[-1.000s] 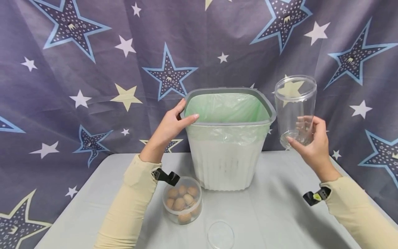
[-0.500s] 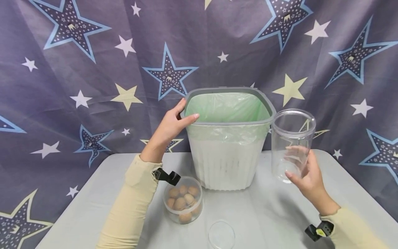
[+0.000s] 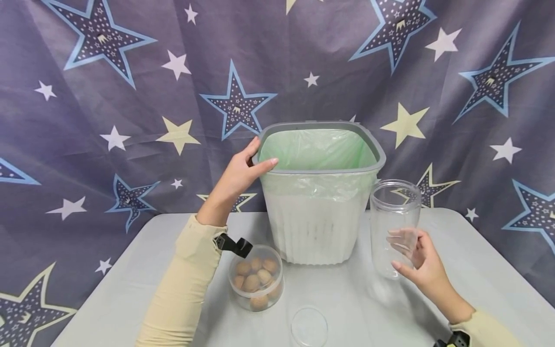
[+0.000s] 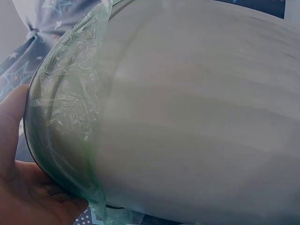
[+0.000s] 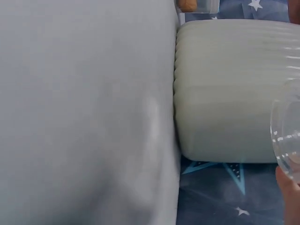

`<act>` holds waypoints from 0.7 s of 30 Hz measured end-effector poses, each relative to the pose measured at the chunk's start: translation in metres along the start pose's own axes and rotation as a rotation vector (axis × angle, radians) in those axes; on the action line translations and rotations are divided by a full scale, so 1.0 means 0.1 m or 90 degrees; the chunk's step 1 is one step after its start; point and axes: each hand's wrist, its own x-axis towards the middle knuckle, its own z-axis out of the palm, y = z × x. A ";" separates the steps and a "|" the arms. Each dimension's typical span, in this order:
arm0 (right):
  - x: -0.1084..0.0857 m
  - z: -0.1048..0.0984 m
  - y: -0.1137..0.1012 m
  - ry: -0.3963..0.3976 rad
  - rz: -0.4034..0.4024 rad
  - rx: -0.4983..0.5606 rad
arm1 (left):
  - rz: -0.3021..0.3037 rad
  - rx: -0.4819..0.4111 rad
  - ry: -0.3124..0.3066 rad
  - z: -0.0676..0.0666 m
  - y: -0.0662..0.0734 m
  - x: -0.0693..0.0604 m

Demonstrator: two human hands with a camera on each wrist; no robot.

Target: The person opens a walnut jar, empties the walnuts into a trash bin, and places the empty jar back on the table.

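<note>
A white bin (image 3: 312, 221) with a grey rim and green liner bag (image 3: 318, 149) stands upright at the table's back. My left hand (image 3: 238, 176) grips its rim at the left corner, thumb over the edge; the left wrist view shows this hand (image 4: 33, 192) around the rim beside the bag. To the bin's right, my right hand (image 3: 427, 270) holds a tall clear jar (image 3: 394, 219) by its lower part, upright and without a lid. The jar looks empty. At the right edge of the right wrist view, the jar's base (image 5: 287, 133) shows beside the fingers.
A round clear container of walnuts (image 3: 257, 279) is on the grey table (image 3: 351, 308) in front of the bin, below my left wrist. A clear round lid (image 3: 309, 327) lies near the front edge. Behind the table hangs a star-patterned cloth (image 3: 143, 106).
My right hand has brought the jar down from beside the bin's rim toward the table, slightly leftward. My left hand and the bin have stayed in place.
</note>
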 end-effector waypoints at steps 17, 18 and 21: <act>-0.11 -0.05 0.18 0.012 0.159 -0.212 | 0.003 -0.004 0.000 0.00 0.00 0.00; -0.11 -0.05 0.19 0.013 0.177 -0.228 | 0.003 -0.002 0.000 0.00 0.00 0.00; -0.10 -0.07 0.23 0.019 0.231 -0.268 | 0.002 0.001 0.001 0.01 0.01 0.00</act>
